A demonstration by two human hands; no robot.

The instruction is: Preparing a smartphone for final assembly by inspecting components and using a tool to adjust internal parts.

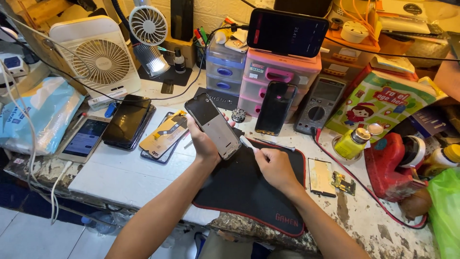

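Left hand [203, 141] clamps thin grey opened phone frame [213, 124], probably light and fragile; right hand [274, 165], at four o'clock, pinches small brush [247, 143].

Left hand [203, 141] raised, right hand [273, 165] low

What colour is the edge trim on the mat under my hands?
Red trim on a black mat, clearest in the head view.
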